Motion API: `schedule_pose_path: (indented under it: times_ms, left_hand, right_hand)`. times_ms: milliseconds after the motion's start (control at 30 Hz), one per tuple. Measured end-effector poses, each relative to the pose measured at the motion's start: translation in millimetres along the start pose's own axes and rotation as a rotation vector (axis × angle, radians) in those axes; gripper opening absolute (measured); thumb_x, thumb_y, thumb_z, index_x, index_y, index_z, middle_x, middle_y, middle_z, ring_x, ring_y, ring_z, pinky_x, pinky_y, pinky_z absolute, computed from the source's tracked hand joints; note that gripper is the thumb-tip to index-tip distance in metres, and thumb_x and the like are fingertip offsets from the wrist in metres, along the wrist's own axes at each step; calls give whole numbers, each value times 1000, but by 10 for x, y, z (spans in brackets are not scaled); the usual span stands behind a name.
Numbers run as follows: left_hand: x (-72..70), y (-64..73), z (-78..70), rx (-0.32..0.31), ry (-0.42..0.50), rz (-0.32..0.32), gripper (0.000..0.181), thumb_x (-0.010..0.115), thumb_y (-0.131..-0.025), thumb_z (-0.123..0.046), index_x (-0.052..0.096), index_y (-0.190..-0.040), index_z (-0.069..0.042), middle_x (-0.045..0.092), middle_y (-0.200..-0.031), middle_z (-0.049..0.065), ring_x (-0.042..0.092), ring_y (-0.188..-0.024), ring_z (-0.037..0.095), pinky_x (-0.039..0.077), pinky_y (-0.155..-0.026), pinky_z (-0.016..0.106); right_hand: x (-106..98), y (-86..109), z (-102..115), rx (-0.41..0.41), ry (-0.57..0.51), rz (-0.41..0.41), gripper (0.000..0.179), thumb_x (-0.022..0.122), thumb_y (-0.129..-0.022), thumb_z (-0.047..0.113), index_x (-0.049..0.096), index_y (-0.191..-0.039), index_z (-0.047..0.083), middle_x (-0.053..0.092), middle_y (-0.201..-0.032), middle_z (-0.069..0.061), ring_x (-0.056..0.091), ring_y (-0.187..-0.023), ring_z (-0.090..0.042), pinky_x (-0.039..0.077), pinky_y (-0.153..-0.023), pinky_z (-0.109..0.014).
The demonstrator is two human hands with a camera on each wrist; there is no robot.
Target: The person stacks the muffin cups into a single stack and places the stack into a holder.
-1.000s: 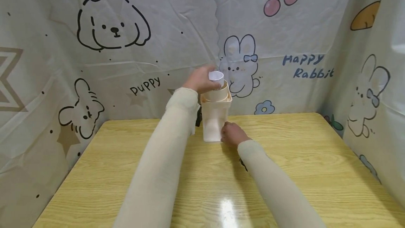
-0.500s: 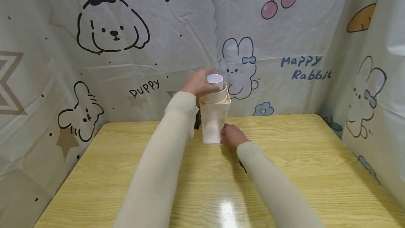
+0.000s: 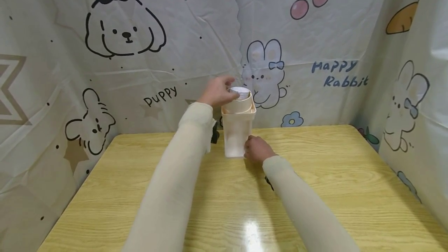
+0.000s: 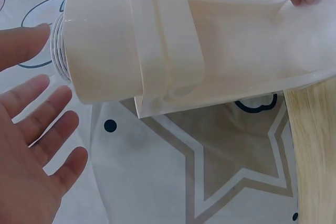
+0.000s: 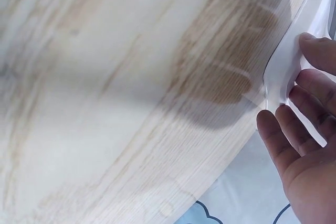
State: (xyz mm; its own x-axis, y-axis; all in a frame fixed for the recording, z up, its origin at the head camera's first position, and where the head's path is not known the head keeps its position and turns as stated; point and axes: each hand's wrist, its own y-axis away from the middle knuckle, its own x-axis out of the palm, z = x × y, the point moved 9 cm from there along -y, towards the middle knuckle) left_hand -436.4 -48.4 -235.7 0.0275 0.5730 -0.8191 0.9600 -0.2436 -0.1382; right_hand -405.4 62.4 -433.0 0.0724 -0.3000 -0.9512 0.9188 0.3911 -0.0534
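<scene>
A cream plastic cup dispenser [image 3: 237,135] stands upright near the back edge of the table, a round tube [image 4: 102,45] rising from its square collar. Stacked white paper cups [image 4: 58,51] sit in the tube with only their nested rims showing above its mouth. My left hand [image 3: 216,91] is beside the tube's top, fingers spread, thumb tip close to the cup rims and nothing in its grasp. Low on the dispenser, my right hand [image 3: 259,149] grips its right side edge between thumb and fingers; the right wrist view shows the pale edge [image 5: 283,72] between them.
The wood-grain table [image 3: 315,189] reaches to a printed fabric curtain [image 3: 196,22] hanging close behind the dispenser. More curtain [image 3: 402,108] closes off the right side. A small black item [image 3: 215,133] shows beside the left sleeve.
The white cups have sunk lower into the tube, so several stacked rims now show. My left hand has let go of them and drawn slightly left. The right hand keeps its place.
</scene>
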Motion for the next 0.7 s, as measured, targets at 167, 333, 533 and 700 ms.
schedule_pose_path:
  times_ms: [167, 333, 533, 700]
  left_hand:
    - [-43, 14, -3, 15, -10, -28, 57, 66, -92, -30, 51, -144, -12, 53, -147, 10, 54, -132, 27, 46, -108, 41]
    - [-66, 38, -36, 82, -32, -26, 55, 61, -94, -27, 49, -144, -6, 54, -147, 13, 50, -136, 28, 41, -114, 41]
    - [-108, 124, 32, 127, -44, -39, 55, 60, -95, -24, 48, -143, 0, 51, -148, 16, 45, -140, 30, 34, -119, 41]
    - [-76, 247, 252, 89, -29, -16, 60, 61, -95, -22, 42, -148, -1, 44, -154, 16, 39, -145, 32, 31, -121, 44]
  right_hand:
    - [4, 10, -63, -3, 24, -2, 9, 74, -84, 14, 72, -87, 6, 66, -99, -8, 61, -85, -22, 54, -84, -40]
    - [-16, 29, -145, 2, 29, 3, 10, 71, -86, 11, 73, -91, 4, 67, -101, -10, 63, -87, -23, 56, -86, -40]
    - [-37, 49, -183, -25, 12, 27, 17, 67, -88, 10, 72, -99, -1, 69, -107, -16, 66, -96, -28, 55, -91, -43]
    - [-81, 97, -248, -9, -95, 74, 37, 67, -91, 18, 66, -120, -5, 65, -125, -22, 61, -117, -37, 48, -104, -49]
